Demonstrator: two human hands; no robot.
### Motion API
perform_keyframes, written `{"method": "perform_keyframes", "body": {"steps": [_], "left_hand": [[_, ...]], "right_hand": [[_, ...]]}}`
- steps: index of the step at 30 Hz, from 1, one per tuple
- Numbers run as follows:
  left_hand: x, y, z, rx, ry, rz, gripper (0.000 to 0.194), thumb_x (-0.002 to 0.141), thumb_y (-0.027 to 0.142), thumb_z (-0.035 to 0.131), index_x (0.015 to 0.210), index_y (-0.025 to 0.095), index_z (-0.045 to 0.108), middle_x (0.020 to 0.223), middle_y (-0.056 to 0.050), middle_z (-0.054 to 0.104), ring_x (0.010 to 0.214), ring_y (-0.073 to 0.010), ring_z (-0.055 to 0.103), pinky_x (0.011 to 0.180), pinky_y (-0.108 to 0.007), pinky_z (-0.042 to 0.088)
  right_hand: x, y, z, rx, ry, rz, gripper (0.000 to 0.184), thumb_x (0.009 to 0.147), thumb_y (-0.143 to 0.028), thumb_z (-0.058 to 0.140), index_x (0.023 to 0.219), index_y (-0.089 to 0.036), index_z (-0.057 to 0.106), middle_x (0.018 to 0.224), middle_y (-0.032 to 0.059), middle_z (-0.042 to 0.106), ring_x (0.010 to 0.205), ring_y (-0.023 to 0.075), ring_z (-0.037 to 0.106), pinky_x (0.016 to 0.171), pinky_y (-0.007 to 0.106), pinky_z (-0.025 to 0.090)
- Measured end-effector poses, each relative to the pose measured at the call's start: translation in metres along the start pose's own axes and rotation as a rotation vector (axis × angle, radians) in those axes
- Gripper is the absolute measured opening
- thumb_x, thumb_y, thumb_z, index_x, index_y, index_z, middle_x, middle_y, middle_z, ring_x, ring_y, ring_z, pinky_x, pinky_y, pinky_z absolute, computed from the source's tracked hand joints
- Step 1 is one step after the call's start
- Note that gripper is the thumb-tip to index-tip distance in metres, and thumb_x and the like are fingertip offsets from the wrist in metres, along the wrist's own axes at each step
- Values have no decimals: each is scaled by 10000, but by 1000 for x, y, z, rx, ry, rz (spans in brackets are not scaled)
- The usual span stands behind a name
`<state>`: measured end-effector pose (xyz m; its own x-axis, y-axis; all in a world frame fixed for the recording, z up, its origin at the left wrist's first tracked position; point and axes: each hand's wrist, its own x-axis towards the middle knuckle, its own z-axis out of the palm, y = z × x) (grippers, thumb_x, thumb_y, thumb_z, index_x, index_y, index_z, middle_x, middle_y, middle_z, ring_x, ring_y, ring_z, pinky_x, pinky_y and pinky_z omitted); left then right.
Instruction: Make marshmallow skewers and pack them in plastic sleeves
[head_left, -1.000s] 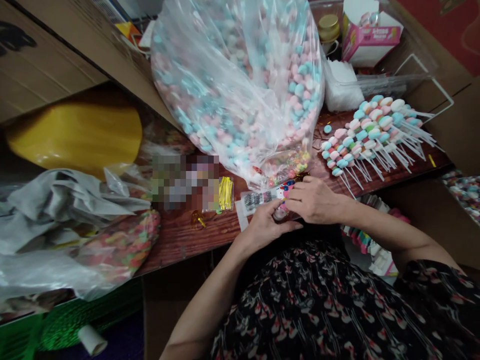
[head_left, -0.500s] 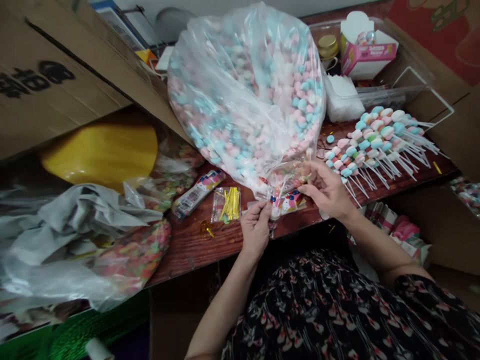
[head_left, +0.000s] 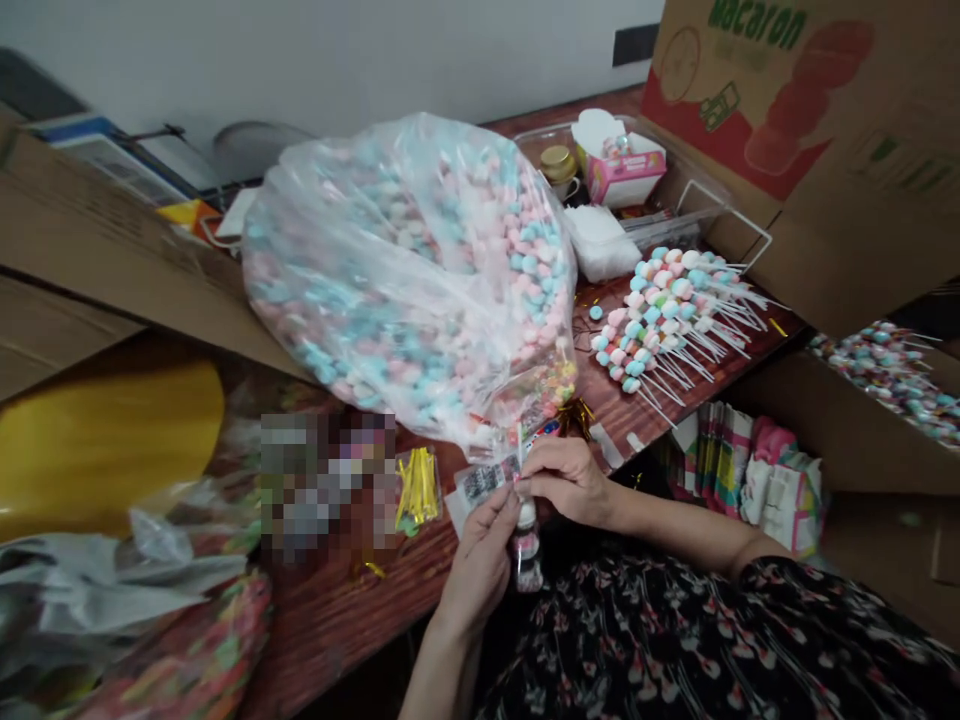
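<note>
My left hand (head_left: 480,545) and my right hand (head_left: 566,482) meet at the table's front edge, both with fingers closed. Between them they pinch a bagged marshmallow skewer (head_left: 527,560) at its gathered neck. Its clear wrapper hangs below the fingers, and a white stick points up above them. Whether a tie sits between the fingertips is hidden. Just behind lies a flat printed packet (head_left: 489,482). Beyond my hands rests a big clear bag of pink, blue and white marshmallows (head_left: 405,260), with gummy candies (head_left: 562,382) at its near edge.
Unwrapped marshmallow skewers (head_left: 667,305) are piled at the right. A packet of gold twist ties (head_left: 420,487) lies left of my hands. Cardboard boxes (head_left: 765,130) flank the table; a clear tray (head_left: 720,195) stands at the back. Wrapped skewers (head_left: 892,385) fill a box lower right.
The view has swung right. My right hand has come in against my left at the wrapper's neck. The skewer now hangs below my fingers with its stick up.
</note>
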<state>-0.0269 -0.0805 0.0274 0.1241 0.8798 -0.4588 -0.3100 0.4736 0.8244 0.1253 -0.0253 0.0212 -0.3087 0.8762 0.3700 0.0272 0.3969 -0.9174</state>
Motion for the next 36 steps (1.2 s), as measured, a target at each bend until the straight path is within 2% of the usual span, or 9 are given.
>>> {"method": "perform_keyframes", "body": {"steps": [6, 11, 14, 18, 22, 25, 27, 32, 36], "left_hand": [[-1, 18, -4, 82, -185, -112, 337, 791, 474, 716, 767, 139, 688, 656, -7, 582, 583, -90, 459, 535, -194, 358], [7, 18, -4, 229, -171, -128, 323, 772, 463, 729, 834, 151, 669, 696, 4, 599, 606, -102, 477, 578, -209, 386], [7, 18, -9, 243, -158, -120, 287, 783, 436, 707, 748, 159, 643, 652, 6, 602, 588, -111, 501, 575, -222, 407], [-2, 19, -20, 184, -302, -248, 337, 757, 456, 705, 654, 148, 617, 566, -26, 588, 512, -136, 540, 484, -231, 367], [-9, 15, -25, 178, -566, -424, 388, 733, 495, 730, 658, 136, 605, 576, -43, 589, 436, -126, 534, 443, -227, 328], [-9, 15, -22, 326, -630, -441, 406, 772, 538, 682, 705, 143, 615, 604, -35, 591, 441, -108, 508, 447, -221, 341], [-10, 16, -16, 569, -579, -278, 369, 833, 520, 613, 766, 158, 642, 662, -40, 615, 513, -127, 533, 496, -237, 402], [-14, 4, -5, 1341, -243, 590, 197, 899, 254, 510, 929, 195, 695, 875, -99, 684, 789, -217, 622, 736, -328, 504], [-2, -14, -7, 1383, -109, 993, 213, 877, 172, 543, 1032, 197, 688, 938, -106, 706, 814, -205, 643, 747, -302, 514]], "right_hand": [[-1, 0, 5, 15, 71, 100, 219, 879, -303, 587, 705, -171, 598, 652, -15, 569, 612, 103, 531, 601, 227, 433], [-11, 10, 6, -380, 100, -94, 210, 914, -267, 495, 758, -173, 598, 716, 34, 611, 701, 142, 551, 689, 279, 440], [-19, 10, -4, -658, -40, -294, 177, 905, -264, 505, 971, -203, 658, 1009, 96, 678, 978, 207, 583, 847, 360, 415], [-25, 8, -24, -764, -334, -604, 286, 939, -280, 478, 1190, -326, 607, 1279, 12, 639, 1292, 225, 439, 1039, 480, 249], [-23, 4, -32, -719, -531, -775, 261, 977, -261, 417, 1141, -270, 621, 1007, 0, 709, 1039, 177, 546, 986, 482, 250], [-21, -4, -31, -737, -671, -733, 242, 959, -224, 410, 934, -214, 651, 792, 8, 668, 858, 177, 528, 878, 462, 289], [-20, -9, -30, -797, -729, -582, 189, 903, -217, 467, 859, -183, 647, 777, 36, 658, 852, 199, 518, 840, 452, 305], [-11, -17, -35, -782, -824, -31, 172, 843, -240, 552, 772, -150, 680, 754, 52, 673, 741, 166, 528, 680, 317, 334], [6, -21, -51, -684, -822, 90, 222, 911, -231, 520, 806, -180, 709, 777, 21, 688, 739, 139, 546, 654, 267, 336]]}}
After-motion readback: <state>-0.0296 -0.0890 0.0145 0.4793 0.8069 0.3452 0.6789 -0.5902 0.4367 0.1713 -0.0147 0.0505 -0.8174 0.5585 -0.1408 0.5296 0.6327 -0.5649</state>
